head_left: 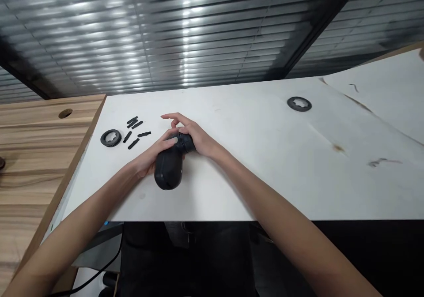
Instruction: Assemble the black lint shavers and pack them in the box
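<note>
We hold the black device (pixel 168 169) in both hands above the white tabletop (pixel 232 182); it is the landmark for all places below. Our left hand (pixel 155 153) wraps its neck, the thumb pressed on top. Our right hand (pixel 198 138) holds the ribbed collar (pixel 188 142) at the device's right end: the index finger is stretched out and clear, another is curled; we cannot tell how the hidden fingers close.

Caution: if our right hand turns the collar harder than our left hand braces the neck, the smooth, rounded body could spin or slip. An uneven, sideways load could tilt the collar and make it bind. A sweep leftward could scatter the loose black strips (pixel 134 143), which lie beyond and left of the device.

Materials: the body appears to be matte plastic, bulbous toward us. The strips are thin, flat and narrow at one end. Farther left of the device lies a thick dark ring (pixel 104 139); well to its right lies a flatter ring (pixel 300 109). Both have notched inner edges.
</note>
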A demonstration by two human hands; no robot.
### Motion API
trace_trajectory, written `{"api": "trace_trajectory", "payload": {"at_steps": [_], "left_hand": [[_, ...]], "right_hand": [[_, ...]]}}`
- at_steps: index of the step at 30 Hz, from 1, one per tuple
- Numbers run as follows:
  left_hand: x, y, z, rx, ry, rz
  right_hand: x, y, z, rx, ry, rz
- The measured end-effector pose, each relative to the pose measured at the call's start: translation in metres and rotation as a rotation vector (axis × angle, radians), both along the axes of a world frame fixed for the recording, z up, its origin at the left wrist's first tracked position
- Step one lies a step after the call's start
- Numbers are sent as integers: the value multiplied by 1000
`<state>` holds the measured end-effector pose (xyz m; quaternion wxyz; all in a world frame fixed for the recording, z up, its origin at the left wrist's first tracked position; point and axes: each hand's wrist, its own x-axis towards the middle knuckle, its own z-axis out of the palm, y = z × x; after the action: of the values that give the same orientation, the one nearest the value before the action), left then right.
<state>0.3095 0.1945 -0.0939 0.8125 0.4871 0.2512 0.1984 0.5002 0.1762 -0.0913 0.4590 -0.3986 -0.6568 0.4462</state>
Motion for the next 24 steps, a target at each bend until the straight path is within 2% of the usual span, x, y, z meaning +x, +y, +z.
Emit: {"api": "trace_trajectory", "payload": {"at_steps": [3,7,11,15,19,21,24], "left_hand": [[2,-3,2,12,5,23],[4,-3,0,36,-14,77],[4,-1,-4,34,-37,35],[2,1,-6,17,-25,-18],[3,-1,-4,0,11,4],[5,-3,-3,-27,-1,38],[9,-5,-3,-43,-2,87]], "right_hand": [[1,0,0,107,-64,-33],[3,-2,1,156,-164,-76],[7,-4,3,213,-209,-64],[7,-6,7,179,-205,-12],[5,-3,7,72,-152,59],[5,-2,5,67,-148,39],[4,-3,3,141,-231,-44]]}}
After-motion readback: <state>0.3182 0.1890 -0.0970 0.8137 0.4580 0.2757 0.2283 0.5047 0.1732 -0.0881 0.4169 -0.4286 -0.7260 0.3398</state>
